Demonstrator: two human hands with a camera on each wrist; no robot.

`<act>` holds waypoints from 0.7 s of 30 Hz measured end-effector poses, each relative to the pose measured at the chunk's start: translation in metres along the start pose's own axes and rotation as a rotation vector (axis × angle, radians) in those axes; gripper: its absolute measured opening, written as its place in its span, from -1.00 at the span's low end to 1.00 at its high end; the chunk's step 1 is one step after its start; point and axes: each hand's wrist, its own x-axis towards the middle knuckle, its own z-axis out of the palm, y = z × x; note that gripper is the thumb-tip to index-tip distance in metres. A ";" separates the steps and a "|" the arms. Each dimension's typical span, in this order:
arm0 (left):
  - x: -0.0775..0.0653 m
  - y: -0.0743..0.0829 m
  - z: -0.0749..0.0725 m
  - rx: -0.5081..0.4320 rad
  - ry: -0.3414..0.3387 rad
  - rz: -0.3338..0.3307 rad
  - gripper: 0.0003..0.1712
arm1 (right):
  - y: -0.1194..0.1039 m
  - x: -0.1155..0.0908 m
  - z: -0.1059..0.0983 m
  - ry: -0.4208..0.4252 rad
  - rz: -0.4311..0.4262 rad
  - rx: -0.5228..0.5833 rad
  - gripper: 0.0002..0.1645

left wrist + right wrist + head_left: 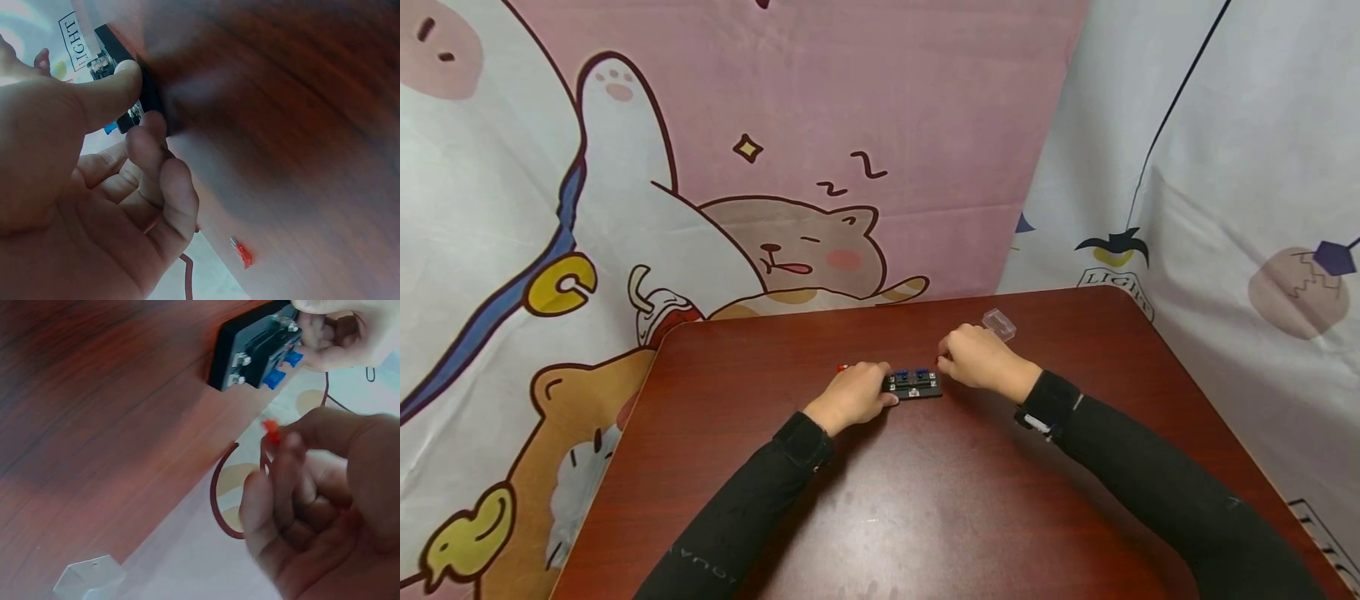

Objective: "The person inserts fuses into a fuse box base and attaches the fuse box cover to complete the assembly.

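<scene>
A black fuse block [914,385] with metal terminals and two blue blade fuses [275,377] is held at its left end by my left hand [854,392]. Its thumb presses the near side, the fingers lying behind. To the right of the block, my right hand [981,357] pinches a small red blade fuse [270,431] between thumb and fingertips, apart from the block. Another red fuse [241,252] with a metal prong lies on the table beyond the left hand.
A clear plastic cover [999,324] lies on the brown wooden table [880,492], just behind the right hand. Curtains with cartoon animals [797,242] hang behind and beside the table, close to its far edge.
</scene>
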 end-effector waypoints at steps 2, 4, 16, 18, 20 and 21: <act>0.000 0.000 0.000 0.001 0.002 0.000 -0.44 | -0.005 0.001 -0.001 -0.009 -0.026 0.017 -0.83; 0.000 0.000 0.000 0.004 0.003 0.001 -0.44 | -0.008 0.002 -0.001 -0.015 -0.047 0.025 -0.83; 0.000 -0.001 0.000 0.002 0.001 0.000 -0.45 | -0.016 0.008 0.001 0.000 -0.092 0.000 -0.83; 0.000 -0.001 0.000 0.003 0.001 0.000 -0.46 | -0.017 0.010 0.003 0.000 -0.096 -0.003 -0.83; 0.001 -0.001 0.000 0.007 0.003 0.001 -0.48 | -0.017 0.011 0.004 0.001 -0.099 0.000 -0.83; 0.001 -0.001 0.001 0.009 0.004 0.001 -0.49 | -0.017 0.012 0.004 0.000 -0.100 0.003 -0.82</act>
